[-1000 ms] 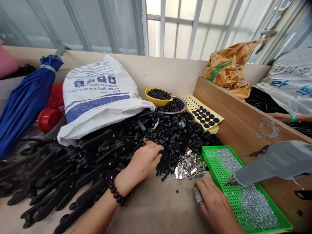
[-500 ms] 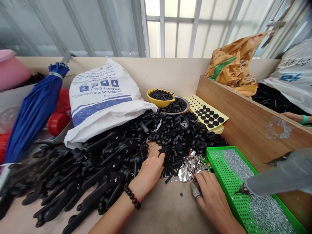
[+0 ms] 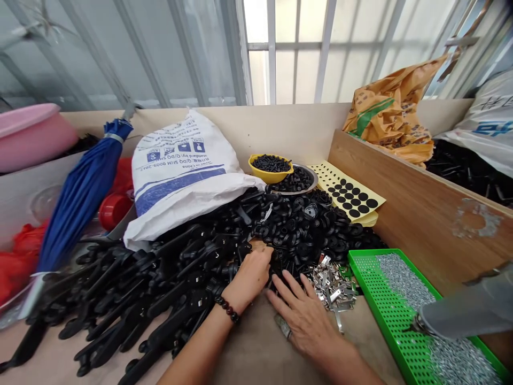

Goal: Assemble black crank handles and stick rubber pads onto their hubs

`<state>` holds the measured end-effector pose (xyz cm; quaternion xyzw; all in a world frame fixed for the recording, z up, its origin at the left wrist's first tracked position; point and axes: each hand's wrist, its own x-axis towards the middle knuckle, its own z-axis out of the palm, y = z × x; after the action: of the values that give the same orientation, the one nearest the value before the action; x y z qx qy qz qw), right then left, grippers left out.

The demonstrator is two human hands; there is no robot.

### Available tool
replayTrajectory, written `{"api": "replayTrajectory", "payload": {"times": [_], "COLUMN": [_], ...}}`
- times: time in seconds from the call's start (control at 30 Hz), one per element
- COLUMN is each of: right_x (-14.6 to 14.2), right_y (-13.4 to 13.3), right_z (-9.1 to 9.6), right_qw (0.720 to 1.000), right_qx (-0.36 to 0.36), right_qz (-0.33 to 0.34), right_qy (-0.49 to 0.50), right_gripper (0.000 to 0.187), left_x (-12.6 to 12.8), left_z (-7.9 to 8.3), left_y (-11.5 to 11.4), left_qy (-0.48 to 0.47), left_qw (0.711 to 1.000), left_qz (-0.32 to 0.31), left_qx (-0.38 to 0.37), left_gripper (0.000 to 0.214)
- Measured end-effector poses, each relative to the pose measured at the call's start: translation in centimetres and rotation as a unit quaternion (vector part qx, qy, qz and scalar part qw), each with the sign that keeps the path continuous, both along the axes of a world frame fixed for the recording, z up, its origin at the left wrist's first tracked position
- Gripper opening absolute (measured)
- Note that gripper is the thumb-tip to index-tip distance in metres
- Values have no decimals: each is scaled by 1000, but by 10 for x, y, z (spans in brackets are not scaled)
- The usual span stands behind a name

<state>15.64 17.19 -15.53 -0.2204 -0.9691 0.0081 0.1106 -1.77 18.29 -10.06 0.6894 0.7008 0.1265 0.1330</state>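
Note:
My left hand [image 3: 250, 278] rests at the edge of a big heap of black plastic parts [image 3: 224, 240], fingers curled into the small black pieces; what they grip is hidden. My right hand [image 3: 304, 315] lies just right of it, fingers stretched out flat toward the small black pieces, a ring on one finger. A little pile of shiny metal clips [image 3: 332, 283] lies just right of my right hand. Long black handles [image 3: 120, 294] spread to the left.
A green perforated tray [image 3: 372, 305] of small silver screws sits at right, with a grey power screwdriver [image 3: 468, 310] hanging over it. Behind are a white sack [image 3: 180, 166], yellow bowl [image 3: 270, 168], sticker sheet [image 3: 352, 195], wooden divider [image 3: 420, 203], blue umbrella [image 3: 80, 198].
My right hand has slid left from beside the metal clips to next to my left hand, fingers now spread. My left hand shifted slightly. The view tilted up and right.

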Motion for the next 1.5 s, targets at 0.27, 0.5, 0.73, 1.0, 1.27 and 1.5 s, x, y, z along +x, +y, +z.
{"api": "replayTrajectory", "payload": {"times": [0.27, 0.5, 0.73, 1.0, 1.27, 1.5], "right_x": [-13, -8, -4, -36, -53, -47], "right_y": [22, 35, 32, 24, 36, 42], "right_z": [-1, -24, -21, 9, -3, -10], "right_qw": [1000, 997, 996, 1000, 999, 998], "right_qx": [-14, 73, 72, 15, 30, 51], "right_qz": [28, -7, -32, 18, -4, -39], "right_qy": [0, 38, 46, 10, 13, 18], "right_gripper": [58, 44, 37, 50, 49, 42], "left_x": [7, 12, -2, 1, 12, 31], "left_z": [-5, -13, -14, -1, -27, -52], "left_y": [8, 1, -10, -34, -35, -23], "left_qy": [-61, -167, -338, -547, -539, -472], "left_qw": [998, 982, 919, 798, 814, 852], "left_qz": [22, 59, 151, 192, 169, 208], "left_qx": [21, 69, 137, 166, 137, 89], "left_gripper": [41, 43, 38, 44, 49, 57]}}
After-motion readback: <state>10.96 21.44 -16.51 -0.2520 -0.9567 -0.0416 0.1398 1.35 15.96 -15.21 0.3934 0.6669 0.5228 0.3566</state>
